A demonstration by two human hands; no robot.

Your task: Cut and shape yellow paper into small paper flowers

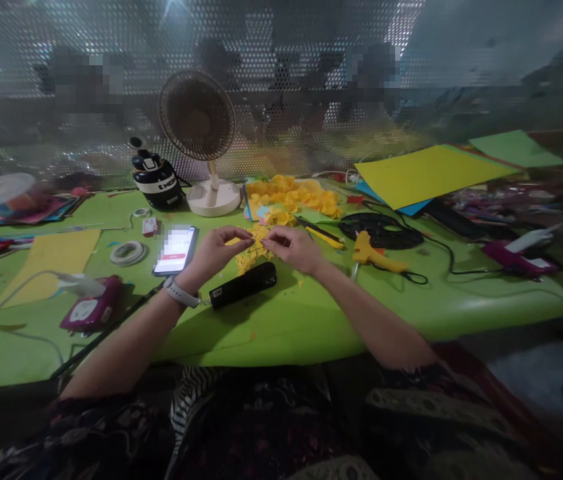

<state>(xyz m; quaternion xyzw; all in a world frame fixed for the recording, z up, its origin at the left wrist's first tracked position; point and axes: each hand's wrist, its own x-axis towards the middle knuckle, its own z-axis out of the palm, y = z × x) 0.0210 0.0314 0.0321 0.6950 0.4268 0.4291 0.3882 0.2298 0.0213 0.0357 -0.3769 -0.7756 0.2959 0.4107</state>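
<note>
My left hand [217,253] and my right hand [295,248] come close together above the green table [301,320]. Thumb and fingertips are pinched on each hand. Whatever lies between them is too small to make out. Beneath and behind the fingers are small yellow paper scraps [247,261]. A heap of crumpled yellow paper pieces [301,197] sits farther back. Just below my hands rests a black oblong object [242,285]. A phone [177,250] with a lit screen lies left of my left hand, and a yellow glue gun [374,255] lies to the right.
A white fan [198,120] and a dark bottle [158,181] stand at the back. Tape [128,253] lies left; a black round tray [384,230] and yellow sheet [431,175] lie right. Purple power boxes [95,305] with cords flank both sides.
</note>
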